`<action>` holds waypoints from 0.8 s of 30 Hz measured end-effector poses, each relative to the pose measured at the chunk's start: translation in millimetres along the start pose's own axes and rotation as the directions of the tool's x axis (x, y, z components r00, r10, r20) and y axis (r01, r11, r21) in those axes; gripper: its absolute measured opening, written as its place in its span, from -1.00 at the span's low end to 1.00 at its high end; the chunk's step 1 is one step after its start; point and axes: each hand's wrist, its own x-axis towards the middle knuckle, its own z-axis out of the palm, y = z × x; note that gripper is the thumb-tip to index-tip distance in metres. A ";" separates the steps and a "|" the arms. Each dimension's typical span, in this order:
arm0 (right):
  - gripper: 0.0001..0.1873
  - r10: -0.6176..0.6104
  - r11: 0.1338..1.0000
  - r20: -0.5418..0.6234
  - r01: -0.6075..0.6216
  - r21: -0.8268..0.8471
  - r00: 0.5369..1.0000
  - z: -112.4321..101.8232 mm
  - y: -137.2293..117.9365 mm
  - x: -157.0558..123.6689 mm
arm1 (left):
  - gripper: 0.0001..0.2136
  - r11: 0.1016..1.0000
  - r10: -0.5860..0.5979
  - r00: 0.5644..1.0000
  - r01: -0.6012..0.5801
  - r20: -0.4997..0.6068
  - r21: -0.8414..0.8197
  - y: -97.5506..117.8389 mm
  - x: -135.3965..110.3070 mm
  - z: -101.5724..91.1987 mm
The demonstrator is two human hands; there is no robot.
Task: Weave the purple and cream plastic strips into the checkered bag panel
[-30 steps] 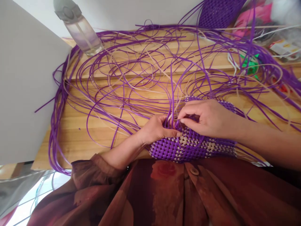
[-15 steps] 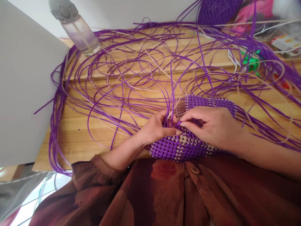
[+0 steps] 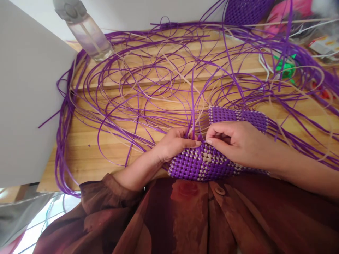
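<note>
A purple and beige woven piece [image 3: 190,167] lies at the table's front edge, against the brown garment. My left hand [image 3: 176,144] is closed on its upper edge, thumb on top, with several purple strips rising beside the fingers. Just right of it, my right hand [image 3: 235,141] pinches thumb and forefinger together at the same edge, on a strand mostly hidden by the fingertips. Behind my right hand rises another woven section [image 3: 230,114], purple with a beige border. Long loose plastic strips [image 3: 148,109] fan out from the weaving to the left and back.
A clear bottle with a grey lid [image 3: 87,35] stands at the back left. Tangled strips cover much of the wooden table [image 3: 90,141]. A green object [image 3: 287,68] and a purple woven item [image 3: 246,12] are at the back right. A grey panel [image 3: 31,106] borders the left.
My right hand has shifted slightly right, and the purple strand at its fingertips shows less. My left thumb has moved up and left a little along the woven edge.
</note>
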 end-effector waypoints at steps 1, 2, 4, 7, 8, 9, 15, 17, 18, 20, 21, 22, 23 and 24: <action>-0.89 0.011 1.000 -0.013 -0.010 0.021 1.000 2.8 0.1 -1.8 | -0.80 1.000 -0.007 1.000 0.007 -0.009 -0.028 -0.5 0.3 0.6; -0.90 0.018 0.999 -0.028 -0.017 0.035 0.999 5.8 0.5 -3.5 | -0.80 0.999 -0.004 1.000 0.002 -0.029 -0.045 -1.0 0.5 1.2; -0.89 0.019 0.999 -0.069 -0.016 0.043 0.997 11.6 2.0 -5.9 | -0.77 0.999 0.012 0.997 -0.015 -0.076 -0.040 -1.4 0.6 2.1; -0.90 0.029 0.999 -0.129 -0.025 0.028 0.991 17.2 4.0 -7.4 | -0.78 1.000 -0.002 0.996 0.002 -0.091 0.003 -0.5 0.2 2.0; -0.90 0.036 0.999 -0.141 -0.033 0.029 0.989 18.0 4.3 -7.5 | -0.78 1.000 -0.017 0.997 0.017 -0.076 -0.003 0.2 0.0 1.9; -0.90 0.043 0.999 -0.148 -0.039 0.034 0.988 18.4 4.5 -7.5 | -0.77 0.999 -0.033 0.998 0.032 -0.055 -0.027 1.2 -0.2 2.0; -0.95 0.066 0.997 -0.159 -0.058 0.049 0.985 17.3 5.3 -8.1 | -0.70 0.987 -0.054 0.997 0.061 0.048 -0.149 4.7 -1.0 3.1; -0.95 0.058 0.997 -0.156 -0.050 0.058 0.986 17.3 5.9 -8.5 | -0.70 0.994 -0.021 0.999 0.026 0.046 -0.110 3.0 -0.3 2.2; -0.95 0.051 0.997 -0.155 -0.042 0.062 0.987 17.4 6.4 -8.6 | -0.70 0.997 0.001 0.999 0.002 0.047 -0.082 1.8 0.3 1.6; -0.94 0.034 0.998 -0.158 -0.024 0.062 0.987 17.7 7.4 -8.9 | -0.69 0.999 0.031 0.998 -0.029 0.056 -0.039 -0.7 2.0 0.7; -0.93 0.021 0.998 -0.160 -0.012 0.058 0.987 17.8 8.1 -9.1 | -0.68 0.999 0.035 0.998 -0.034 0.055 -0.029 -1.8 2.8 0.5; -0.92 0.007 0.999 -0.162 0.001 0.051 0.987 17.9 8.9 -9.3 | -0.68 0.999 0.030 0.998 -0.029 0.048 -0.027 -2.6 3.6 0.7; -0.92 -0.006 0.999 -0.163 0.013 0.042 0.987 18.1 9.6 -9.6 | -0.67 0.999 0.015 0.999 -0.014 0.041 -0.034 -3.2 4.3 1.0; -0.92 -0.018 0.999 -0.163 0.023 0.032 0.986 18.2 10.3 -10.0 | -0.66 0.999 -0.003 0.999 0.005 0.036 -0.048 -3.6 4.8 1.4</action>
